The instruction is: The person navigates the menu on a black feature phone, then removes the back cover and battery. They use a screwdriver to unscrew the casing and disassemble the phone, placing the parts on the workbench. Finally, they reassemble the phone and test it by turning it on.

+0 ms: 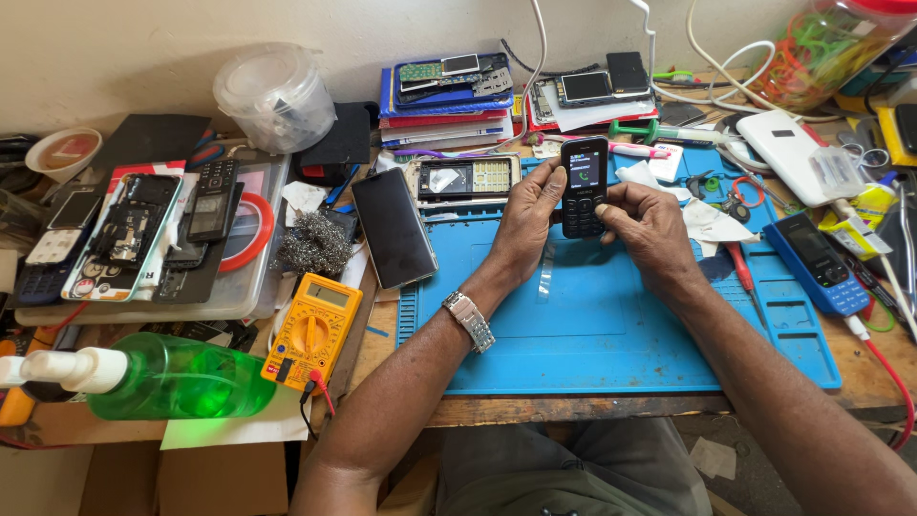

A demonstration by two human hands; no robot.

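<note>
A small black keypad phone point(584, 186) stands upright with its screen lit above dark keys. Beneath it lies a blue work mat point(592, 325) on a worn wooden bench point(535, 409) set against a pale wall. Left of the hands rest a dark glass panel point(393, 227), a yellow multimeter point(311, 330) and a green spray bottle point(172, 377); a blue keypad phone point(819, 263) and a white power bank point(788, 143) lie to their right. The left hand point(523, 225) cups the phone's left edge, fingers curled behind it; the right hand point(648, 222) grips its right side, thumb pressed on the keys. The phone is held between both hands, raised just above the mat.
</note>
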